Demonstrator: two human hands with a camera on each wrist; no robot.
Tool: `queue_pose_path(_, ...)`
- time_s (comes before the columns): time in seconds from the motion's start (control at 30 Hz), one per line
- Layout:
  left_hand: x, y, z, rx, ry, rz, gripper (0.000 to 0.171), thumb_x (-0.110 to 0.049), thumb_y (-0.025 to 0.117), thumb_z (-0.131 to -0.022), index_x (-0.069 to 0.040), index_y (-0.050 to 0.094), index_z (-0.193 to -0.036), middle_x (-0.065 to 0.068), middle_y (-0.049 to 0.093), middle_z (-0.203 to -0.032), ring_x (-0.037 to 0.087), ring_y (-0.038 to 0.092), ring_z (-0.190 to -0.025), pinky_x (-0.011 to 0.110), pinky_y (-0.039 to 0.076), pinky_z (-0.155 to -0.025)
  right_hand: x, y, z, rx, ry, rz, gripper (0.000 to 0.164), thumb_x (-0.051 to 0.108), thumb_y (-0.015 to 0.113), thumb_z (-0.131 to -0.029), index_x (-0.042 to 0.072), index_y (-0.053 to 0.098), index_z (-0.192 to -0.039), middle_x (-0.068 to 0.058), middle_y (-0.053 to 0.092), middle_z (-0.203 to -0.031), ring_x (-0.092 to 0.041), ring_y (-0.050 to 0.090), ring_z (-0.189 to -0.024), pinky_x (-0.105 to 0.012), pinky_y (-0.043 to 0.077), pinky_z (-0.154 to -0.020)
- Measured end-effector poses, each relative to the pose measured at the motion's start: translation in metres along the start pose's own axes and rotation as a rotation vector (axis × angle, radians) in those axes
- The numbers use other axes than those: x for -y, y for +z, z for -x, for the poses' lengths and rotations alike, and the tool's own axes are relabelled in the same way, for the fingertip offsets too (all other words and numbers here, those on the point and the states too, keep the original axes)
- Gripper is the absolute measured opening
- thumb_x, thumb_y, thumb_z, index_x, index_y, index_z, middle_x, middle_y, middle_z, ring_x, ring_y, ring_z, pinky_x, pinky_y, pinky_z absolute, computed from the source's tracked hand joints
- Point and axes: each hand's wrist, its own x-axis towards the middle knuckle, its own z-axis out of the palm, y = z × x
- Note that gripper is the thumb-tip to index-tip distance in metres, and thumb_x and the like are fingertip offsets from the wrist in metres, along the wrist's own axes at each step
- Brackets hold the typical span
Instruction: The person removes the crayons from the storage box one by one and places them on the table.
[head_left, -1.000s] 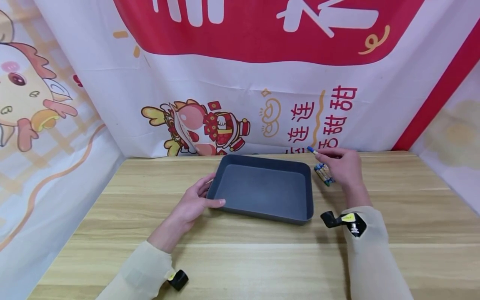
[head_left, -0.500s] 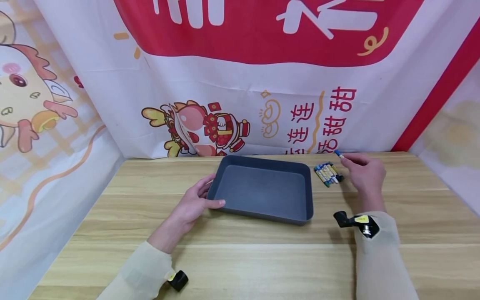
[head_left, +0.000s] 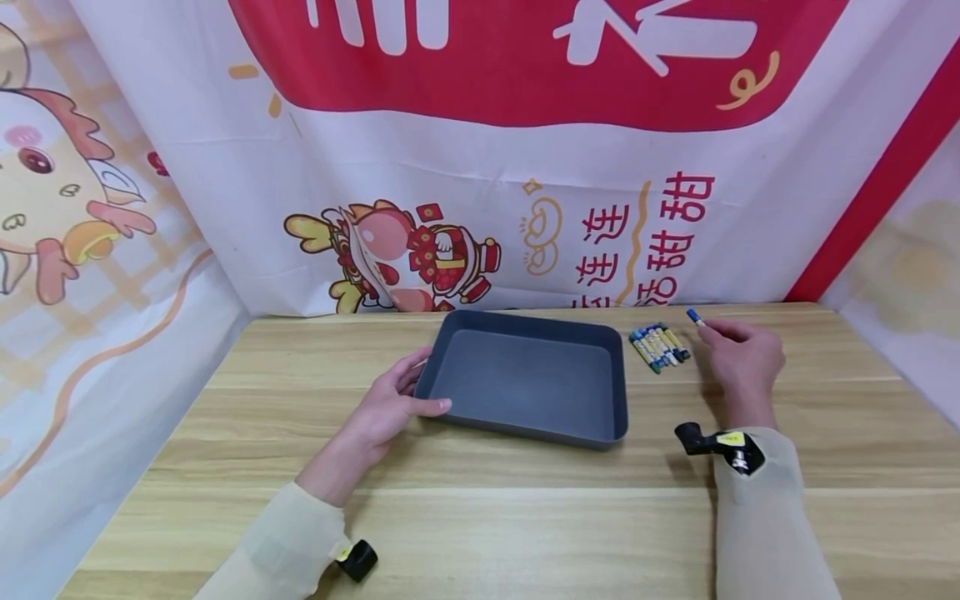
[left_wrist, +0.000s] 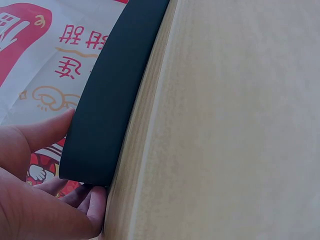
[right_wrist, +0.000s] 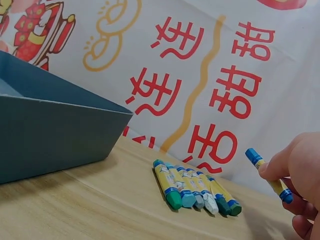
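Note:
A dark grey rectangular tray (head_left: 525,385) sits on the wooden table with nothing in it. My left hand (head_left: 384,410) grips its near left corner, thumb over the rim and fingers at the outer wall and lower edge, as the left wrist view shows. Pinched between the thumb and fingers of my right hand (head_left: 748,357) is a blue crayon (right_wrist: 259,162) with a yellow wrapper, tilted and raised over the table. Left of that hand lies a row of several crayons (right_wrist: 194,186), side by side, with green, blue, grey and white tips.
The wooden table (head_left: 495,525) ends at a white and red printed cloth (head_left: 450,150) hanging behind it. More printed cloth (head_left: 127,333) hangs at the left side. The crayon row lies just right of the tray, near the back edge.
My right hand, with the blue crayon pinched in it, has moved right from over the crayon row to beside it, uncovering the row. The left hand and tray have stayed still.

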Motion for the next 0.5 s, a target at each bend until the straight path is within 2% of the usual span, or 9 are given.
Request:
queue_pose_path(0.2, 0.0, 0.001, 0.001, 0.0, 0.001, -0.005, 0.089, -0.004, 0.081, -0.091, -0.028, 0.038, -0.165, 0.011, 0.035, -0.173, 0.035, 0.037, -0.156, 0.055, 0.028, -0.132, -0.002, 0.004, -0.001, 0.021, 0.002, 0.02, 0.044, 0.044, 0.067, -0.102, 0.022, 0.07, -0.141, -0.008, 0.066, -0.148, -0.022, 0.053, -0.138, -0.03, 0.042, -0.098)
queue_pose_path(0.5, 0.0, 0.0, 0.0, -0.005, -0.005, -0.003, 0.089, -0.004, 0.081, -0.091, -0.029, 0.038, -0.165, 0.009, 0.035, -0.173, 0.034, 0.036, -0.157, 0.055, 0.026, -0.133, -0.001, 0.014, 0.0, 0.081, -0.051, 0.074, 0.044, 0.041, 0.066, -0.104, 0.016, 0.069, -0.141, -0.014, 0.066, -0.148, -0.031, 0.051, -0.142, -0.046, 0.04, -0.112)
